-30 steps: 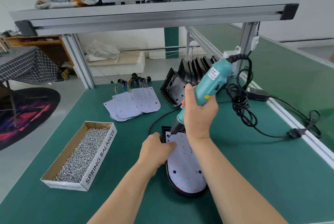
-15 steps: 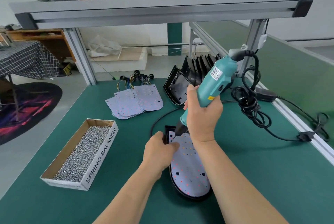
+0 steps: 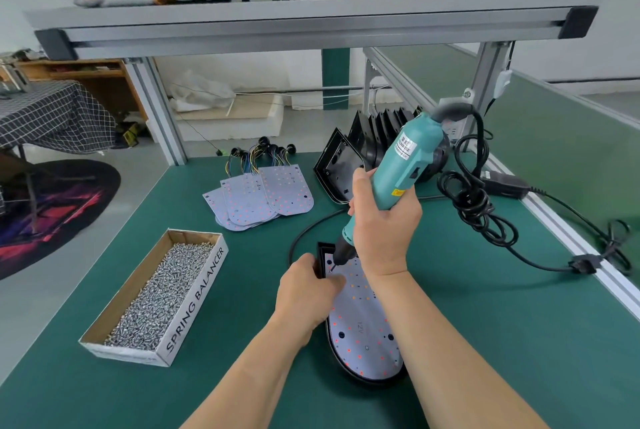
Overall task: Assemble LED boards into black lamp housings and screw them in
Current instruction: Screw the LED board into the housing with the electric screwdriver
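On the near middle of the green desk (image 3: pixel 485 324), head view: a black lamp housing (image 3: pixel 367 383) lies flat with an LED board (image 3: pixel 363 331) seated in it. The left hand (image 3: pixel 304 290) holds the housing at its far left rim, its grip curled on the edge to steady it. The right hand (image 3: pixel 384 224) has its grip clenched round a teal electric screwdriver (image 3: pixel 412 158), which is tilted with its bit down at the board's far left corner.

Step in hand, by judgement: driving a screw at that corner. The next move probably calls for a fresh screw from the cardboard box (image 3: pixel 194 297) at the left, set in another hole with the bit square to the board.

Spare LED boards (image 3: pixel 263 196) and stacked housings (image 3: pixel 367 148) lie at the far side.
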Demonstrator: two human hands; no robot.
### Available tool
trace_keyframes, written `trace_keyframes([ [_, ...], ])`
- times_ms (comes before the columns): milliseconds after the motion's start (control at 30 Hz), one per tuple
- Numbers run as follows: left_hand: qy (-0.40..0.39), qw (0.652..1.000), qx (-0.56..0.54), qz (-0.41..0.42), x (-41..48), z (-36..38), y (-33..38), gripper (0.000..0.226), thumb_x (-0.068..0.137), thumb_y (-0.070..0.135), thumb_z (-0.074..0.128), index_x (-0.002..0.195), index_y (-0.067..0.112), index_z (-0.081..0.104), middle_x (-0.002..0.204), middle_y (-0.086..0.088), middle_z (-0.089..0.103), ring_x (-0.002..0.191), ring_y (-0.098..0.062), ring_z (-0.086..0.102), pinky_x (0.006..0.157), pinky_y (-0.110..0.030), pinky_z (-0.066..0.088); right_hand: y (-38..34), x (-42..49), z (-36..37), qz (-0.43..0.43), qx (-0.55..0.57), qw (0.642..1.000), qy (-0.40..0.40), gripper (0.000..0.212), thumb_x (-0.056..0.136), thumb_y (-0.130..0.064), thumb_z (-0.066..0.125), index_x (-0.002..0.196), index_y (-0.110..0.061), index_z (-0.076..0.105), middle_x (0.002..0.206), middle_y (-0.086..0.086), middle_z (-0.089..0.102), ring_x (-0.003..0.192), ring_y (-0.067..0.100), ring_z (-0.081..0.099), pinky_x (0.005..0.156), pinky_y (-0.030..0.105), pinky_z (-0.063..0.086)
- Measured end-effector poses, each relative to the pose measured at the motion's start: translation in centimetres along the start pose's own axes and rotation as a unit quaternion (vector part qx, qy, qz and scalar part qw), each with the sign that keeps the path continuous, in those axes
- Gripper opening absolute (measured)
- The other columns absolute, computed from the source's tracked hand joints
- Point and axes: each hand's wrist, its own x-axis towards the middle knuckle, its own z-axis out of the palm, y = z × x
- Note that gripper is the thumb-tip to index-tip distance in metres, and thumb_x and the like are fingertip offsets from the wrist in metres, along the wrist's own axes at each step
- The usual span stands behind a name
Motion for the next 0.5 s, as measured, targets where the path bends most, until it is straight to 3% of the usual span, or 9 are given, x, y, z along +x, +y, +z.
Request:
trace_keyframes([
  [167,0.009,1.0,0.016,0.005,-0.02,0.02,-0.05,0.028,0.077,0.017,0.067,0.072,0.015,0.04,0.068,0.001,0.046,0.06,-0.02,0.04,0.054,-0.026,0.032,-0.04,-0.04,0.19,-0.009,-0.004,1.0,-0.01,0.021,0.083,-0.033,0.069,0.079,-0.016,0.057,0.062,0.007,0.06,0.055,0.034,0.058,0.058,0.05,0.052],
  [367,0.029,0.999,0.026,0.005,0.01,0.24,-0.08,0.032,0.076,0.017,0.067,0.068,0.017,0.036,0.06,0.007,0.041,0.052,-0.016,0.034,0.047,-0.023,0.027,0.39,-0.58,0.44,0.02,0.001,1.0,-0.017,0.037,0.08,-0.037,0.067,0.076,-0.004,0.051,0.06,0.016,0.056,0.055,0.039,0.054,0.055,0.05,0.049],
  [500,0.03,1.0,0.009,0.003,-0.1,0.15,-0.14,0.035,0.076,0.017,0.07,0.066,0.017,0.036,0.058,0.007,0.04,0.051,-0.015,0.033,0.046,-0.022,0.026,0.22,-1.02,0.79,0.038,-0.004,0.999,-0.025,0.036,0.077,-0.04,0.066,0.074,-0.008,0.05,0.058,0.012,0.057,0.053,0.034,0.054,0.053,0.047,0.05],
])
